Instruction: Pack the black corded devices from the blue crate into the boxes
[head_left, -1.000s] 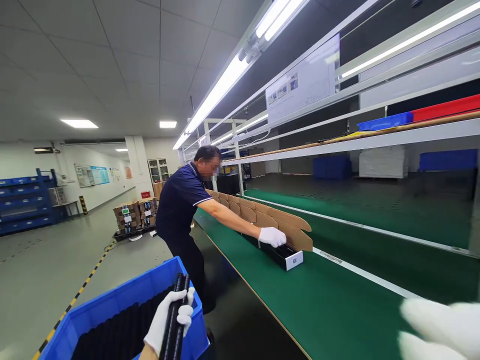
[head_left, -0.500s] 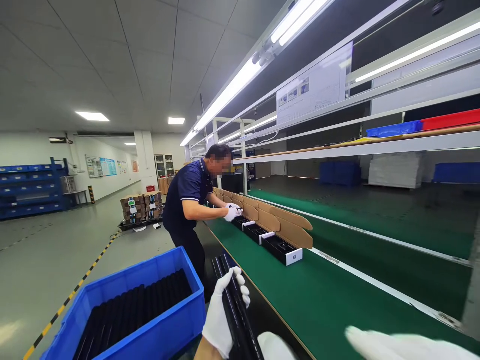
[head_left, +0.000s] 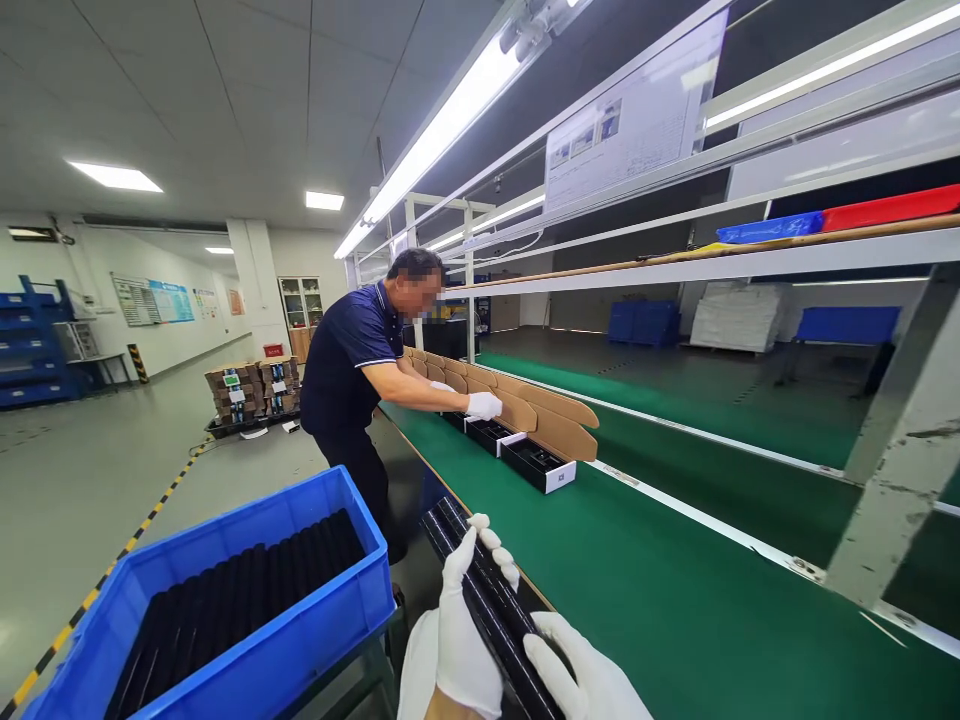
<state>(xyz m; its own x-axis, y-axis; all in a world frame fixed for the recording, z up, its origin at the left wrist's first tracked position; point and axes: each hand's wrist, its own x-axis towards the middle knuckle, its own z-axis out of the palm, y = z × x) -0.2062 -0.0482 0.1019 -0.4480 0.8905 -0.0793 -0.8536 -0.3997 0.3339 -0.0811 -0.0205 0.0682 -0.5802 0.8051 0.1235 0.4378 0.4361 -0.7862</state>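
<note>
My left hand (head_left: 466, 640), in a white glove, is wrapped round a few long, glossy black tubes (head_left: 491, 600) lying side by side and slanting up and away from me. The gloved right hand (head_left: 592, 675) is closed against the same tubes lower down, its fingers on their right side. To the left stands a blue bin (head_left: 277, 670) holding several black tubes (head_left: 247, 590) in a row. Just beyond my hands runs the green bench top (head_left: 637, 570).
A co-worker (head_left: 349, 350) in white gloves leans over a row of open boxes with brown flaps (head_left: 562, 435) and black insides. A white post (head_left: 889, 480) rises at the right. Overhead, a shelf (head_left: 675, 262) carries blue and red trays.
My right hand has come in from the far right onto the tubes, which the left hand still holds. My view has shifted; the co-worker's gloved hand has moved to a nearer box.
</note>
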